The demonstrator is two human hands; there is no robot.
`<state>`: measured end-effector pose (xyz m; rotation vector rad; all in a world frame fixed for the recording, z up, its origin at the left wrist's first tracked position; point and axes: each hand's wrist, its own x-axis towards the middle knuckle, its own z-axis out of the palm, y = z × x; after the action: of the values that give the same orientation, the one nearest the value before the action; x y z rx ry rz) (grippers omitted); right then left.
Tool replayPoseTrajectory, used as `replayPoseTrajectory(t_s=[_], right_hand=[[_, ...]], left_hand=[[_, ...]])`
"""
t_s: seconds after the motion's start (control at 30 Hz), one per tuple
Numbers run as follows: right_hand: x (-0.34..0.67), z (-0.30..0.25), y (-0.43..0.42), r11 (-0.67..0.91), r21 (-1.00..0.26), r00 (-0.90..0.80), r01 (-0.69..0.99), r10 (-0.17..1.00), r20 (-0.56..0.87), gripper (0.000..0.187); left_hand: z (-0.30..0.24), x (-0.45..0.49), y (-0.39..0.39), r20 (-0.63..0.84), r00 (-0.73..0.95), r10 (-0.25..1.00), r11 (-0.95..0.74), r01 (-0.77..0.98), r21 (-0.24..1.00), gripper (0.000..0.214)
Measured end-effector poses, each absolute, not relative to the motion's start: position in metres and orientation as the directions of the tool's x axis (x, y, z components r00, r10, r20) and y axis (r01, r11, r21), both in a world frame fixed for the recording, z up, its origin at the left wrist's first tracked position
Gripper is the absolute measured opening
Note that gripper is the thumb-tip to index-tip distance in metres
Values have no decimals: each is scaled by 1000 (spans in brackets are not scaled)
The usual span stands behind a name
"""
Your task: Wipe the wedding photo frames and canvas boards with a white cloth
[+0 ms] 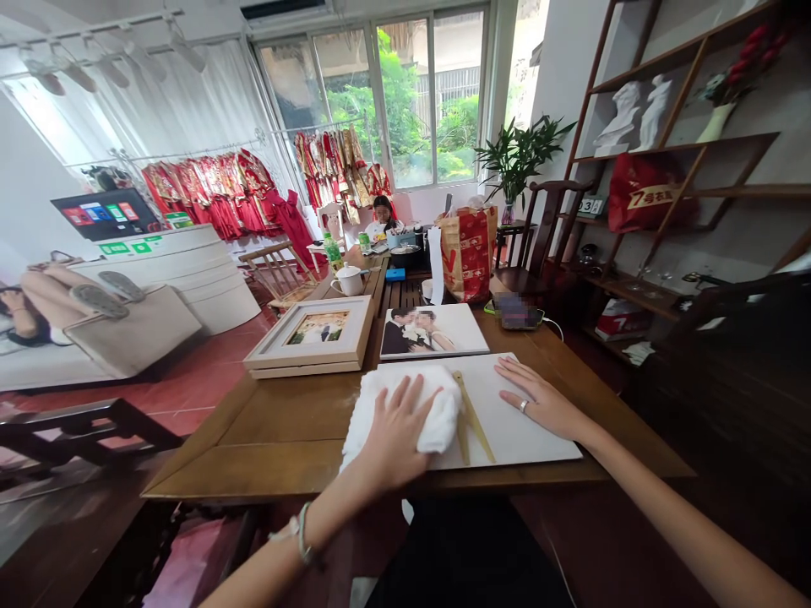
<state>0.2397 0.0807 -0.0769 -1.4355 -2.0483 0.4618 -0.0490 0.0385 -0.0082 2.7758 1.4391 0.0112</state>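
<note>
A bunched white towel lies on the left part of a flat white board at the table's near edge. My left hand presses down on the towel, its fingers spread and curved over the cloth. The flat palm of my right hand, with a ring on one finger, rests on the board's right side, fingers stretched out. Between the hands is a narrow gold shape like an upside-down V. Whether it is printed or a loose piece, I cannot tell. The towel hides the board's left part.
Behind the board lie a couple's photo panel and stacked pale frames on the wooden table. Farther back stand a white teapot, a red and brown paper bag and a phone with its cable. A person sits at the far end.
</note>
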Motion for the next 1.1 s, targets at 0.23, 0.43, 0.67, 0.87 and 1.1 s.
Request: replayPoseTrajectory(t_s=[0.23,0.43,0.67,0.87,1.1], right_hand=[[240,-77,81,367,-600,-240,710,928,284,56],[239,-81,83,367,-597,-234,713,928,290,55],[239,-81,83,365,-590,-227,720,928,297,54],[238,-77,81,350,-599,-222,720,934,278,55],[237,-74,79,335,-583,-221,740,940,259,55]], left_hand=[[-10,-44,106,-11,496,868,-496,866,-56,63],[-10,-50,43,-34,542,839,-543,839,-25,77],[-15,-47,-8,-57,558,828,-556,830,42,89],[-20,-37,80,36,524,851,-521,852,-56,73],[-16,-37,88,29,521,853,-519,853,-63,68]])
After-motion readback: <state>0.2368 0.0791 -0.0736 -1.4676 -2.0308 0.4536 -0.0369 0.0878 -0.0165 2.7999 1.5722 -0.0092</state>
